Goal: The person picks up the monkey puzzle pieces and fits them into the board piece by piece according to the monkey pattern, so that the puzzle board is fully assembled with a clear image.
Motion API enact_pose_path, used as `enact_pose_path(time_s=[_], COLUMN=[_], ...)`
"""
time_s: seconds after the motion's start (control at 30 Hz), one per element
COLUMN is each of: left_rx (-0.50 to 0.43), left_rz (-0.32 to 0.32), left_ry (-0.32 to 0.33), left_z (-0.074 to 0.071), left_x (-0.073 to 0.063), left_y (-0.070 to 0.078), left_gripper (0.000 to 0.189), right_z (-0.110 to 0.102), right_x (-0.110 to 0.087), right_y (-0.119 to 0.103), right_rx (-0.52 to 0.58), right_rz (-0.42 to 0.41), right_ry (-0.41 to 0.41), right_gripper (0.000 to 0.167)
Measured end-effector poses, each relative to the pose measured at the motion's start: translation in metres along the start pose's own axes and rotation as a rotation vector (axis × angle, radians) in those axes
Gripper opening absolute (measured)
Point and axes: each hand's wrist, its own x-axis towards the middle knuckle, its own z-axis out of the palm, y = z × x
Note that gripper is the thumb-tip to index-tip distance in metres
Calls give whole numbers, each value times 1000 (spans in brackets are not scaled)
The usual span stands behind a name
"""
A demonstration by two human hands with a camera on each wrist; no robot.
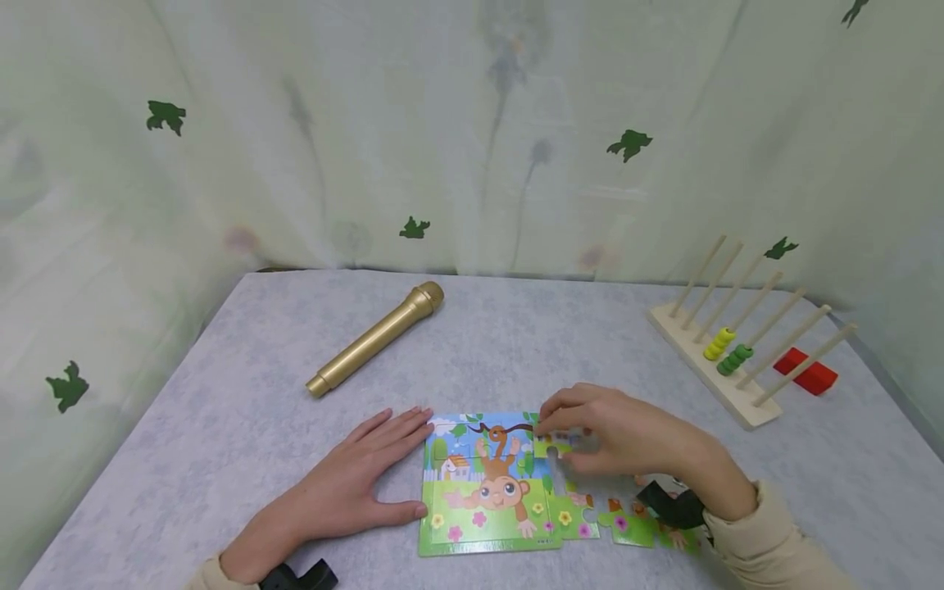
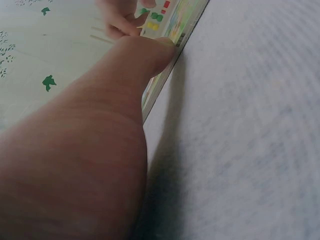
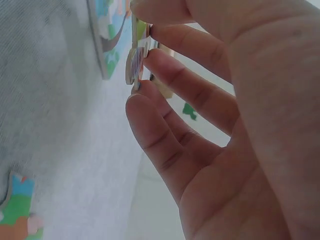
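Note:
A jigsaw puzzle [image 1: 479, 500] with a monkey picture lies flat in its tray near the table's front. My left hand [image 1: 369, 479] rests along its left side, fingers straight, fingertips and thumb touching the edge. At the upper right corner my right hand [image 1: 619, 422] pinches a puzzle piece [image 3: 135, 67] between thumb and fingertips; the right wrist view shows it edge-on. In the head view that hand partly hides the piece. Loose pieces lie right of the tray, among them a green flowered one [image 1: 633, 528], some partly covered by the right wrist.
A gold toy microphone [image 1: 376, 340] lies beyond the left hand. At the right stands a wooden peg rack [image 1: 708, 369] with yellow beads [image 1: 719, 344] and green beads [image 1: 735, 360]. Red blocks [image 1: 805, 371] lie behind it. A pale curtain [image 1: 332, 164] hangs behind the table.

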Motion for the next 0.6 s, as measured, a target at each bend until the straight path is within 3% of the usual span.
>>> enact_pose_path(time_s=[0.6], left_rx=[-6], left_rz=[-12], left_ry=[-5], left_z=[-1], left_x=[1], left_y=[1], left_gripper=[92], right_z=[0], right_x=[32], right_y=[-20], right_rx=[-42], right_rz=[-62], right_ry=[-25], right_gripper=[35])
